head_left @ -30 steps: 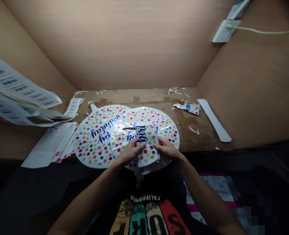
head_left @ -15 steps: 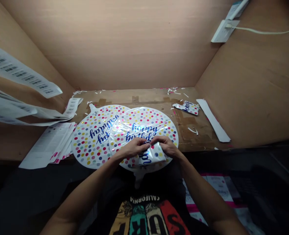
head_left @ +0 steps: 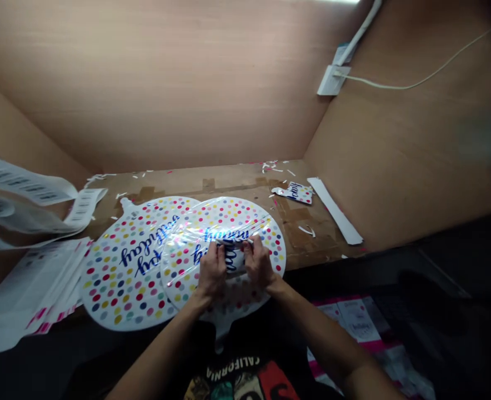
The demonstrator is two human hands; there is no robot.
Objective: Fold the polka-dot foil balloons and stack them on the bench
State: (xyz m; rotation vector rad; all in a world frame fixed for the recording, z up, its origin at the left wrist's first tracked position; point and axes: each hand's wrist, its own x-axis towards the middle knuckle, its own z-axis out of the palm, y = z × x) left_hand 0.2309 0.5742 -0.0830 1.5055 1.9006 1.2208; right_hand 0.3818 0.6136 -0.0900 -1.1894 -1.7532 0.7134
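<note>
Between my two hands is a folded foil balloon (head_left: 234,260), white with blue lettering. My left hand (head_left: 212,269) grips its left edge, fingers curled and thumb on top. On the other edge my right hand (head_left: 260,262) is closed in the same way. Under them lies a flat round foil balloon (head_left: 224,214) with coloured dots and blue script, its neck toward me. A second flat dotted balloon (head_left: 116,283) lies partly beneath it on the left. A small folded balloon (head_left: 299,192) rests at the right of the table.
At left is a stack of white printed sheets (head_left: 33,283) with pink edges, beside curling strips of barcode labels (head_left: 24,186). A long white strip (head_left: 337,214) lies by the right panel. Paper scraps dot the brown tabletop (head_left: 174,180). A socket (head_left: 332,80) with a cable hangs at upper right.
My view has turned to the right. The hands have moved from a pinch at the folded balloon's top to a grip on both its sides, and it looks tilted more upright.
</note>
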